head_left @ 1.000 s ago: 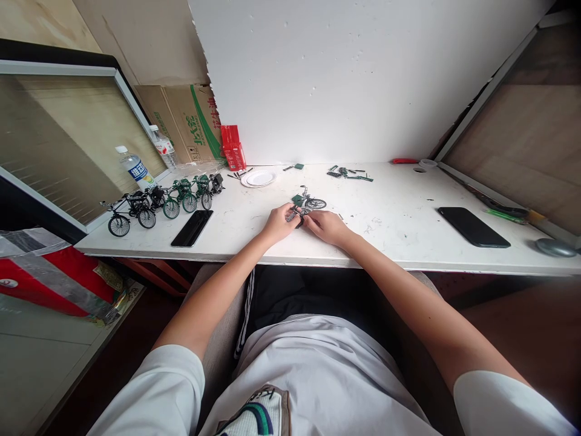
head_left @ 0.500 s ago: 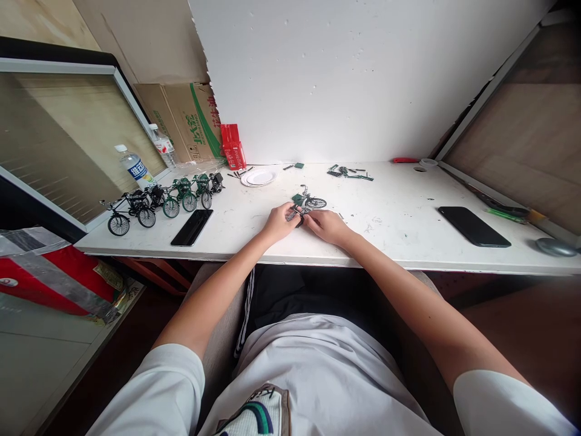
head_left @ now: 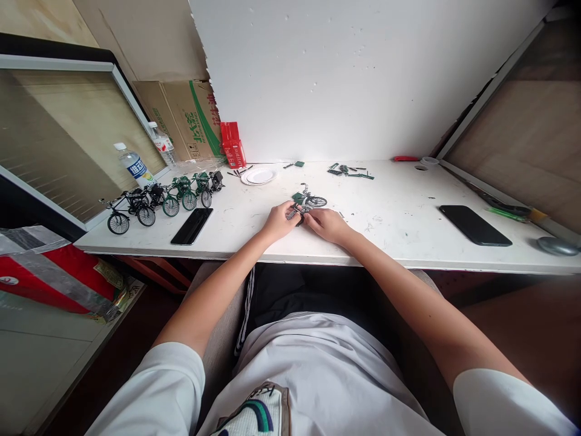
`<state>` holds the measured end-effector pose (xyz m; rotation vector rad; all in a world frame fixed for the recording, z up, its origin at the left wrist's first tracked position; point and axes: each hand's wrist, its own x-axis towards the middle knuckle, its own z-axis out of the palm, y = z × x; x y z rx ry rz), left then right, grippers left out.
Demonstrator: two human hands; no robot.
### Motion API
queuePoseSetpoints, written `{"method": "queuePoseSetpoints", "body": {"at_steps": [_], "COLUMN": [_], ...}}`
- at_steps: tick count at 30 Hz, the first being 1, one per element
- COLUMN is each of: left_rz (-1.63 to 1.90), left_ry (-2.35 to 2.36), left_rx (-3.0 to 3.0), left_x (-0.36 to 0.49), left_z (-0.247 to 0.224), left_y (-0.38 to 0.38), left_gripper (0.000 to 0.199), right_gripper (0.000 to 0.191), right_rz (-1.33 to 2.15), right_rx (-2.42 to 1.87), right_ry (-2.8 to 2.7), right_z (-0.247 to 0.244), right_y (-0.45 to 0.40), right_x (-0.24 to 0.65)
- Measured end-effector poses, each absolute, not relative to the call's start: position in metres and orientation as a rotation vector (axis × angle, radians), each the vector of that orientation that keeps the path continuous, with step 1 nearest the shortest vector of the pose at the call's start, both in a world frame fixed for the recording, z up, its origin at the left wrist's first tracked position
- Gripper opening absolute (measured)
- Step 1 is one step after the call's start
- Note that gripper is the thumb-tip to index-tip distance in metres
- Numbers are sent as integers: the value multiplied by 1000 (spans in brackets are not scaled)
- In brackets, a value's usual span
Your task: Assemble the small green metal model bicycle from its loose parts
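A small dark model bicycle (head_left: 315, 200) lies tilted over the white table, its handlebar and one wheel showing beyond my fingers. My left hand (head_left: 280, 222) pinches its near-left end, and my right hand (head_left: 327, 224) has its fingertips closed on the near side of the same bicycle. Both hands' fingertips nearly touch and cover part of the frame. Beside the handlebar is a small green piece (head_left: 297, 198). Farther back lie loose dark green parts (head_left: 349, 172) and another green piece (head_left: 299, 163).
Several finished-looking model bicycles (head_left: 118, 223) stand at the left, near a phone (head_left: 192, 226). White plates (head_left: 258, 175), a red box (head_left: 233, 145) and bottles (head_left: 136, 168) are behind. At the right are a black phone (head_left: 475, 225) and a grey mouse (head_left: 558, 246).
The view has shifted very slightly. Both hands stay at the bicycle, with hardly any visible movement of the fingers.
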<state>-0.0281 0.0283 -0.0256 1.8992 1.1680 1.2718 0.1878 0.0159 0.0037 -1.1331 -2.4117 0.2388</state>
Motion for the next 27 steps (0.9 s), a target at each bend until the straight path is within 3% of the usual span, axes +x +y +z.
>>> {"method": "queuePoseSetpoints", "body": {"at_steps": [27], "left_rz": [1267], "left_ry": [1166], "left_rx": [1903], "left_x": [-28], "left_z": [-25], "left_y": [27], "left_gripper": [26], "right_gripper": [42], "right_rz": [250], "right_rx": [-1127], "right_ry": [-2397], "right_z": [4], "right_y": [15], "right_x": [187]}}
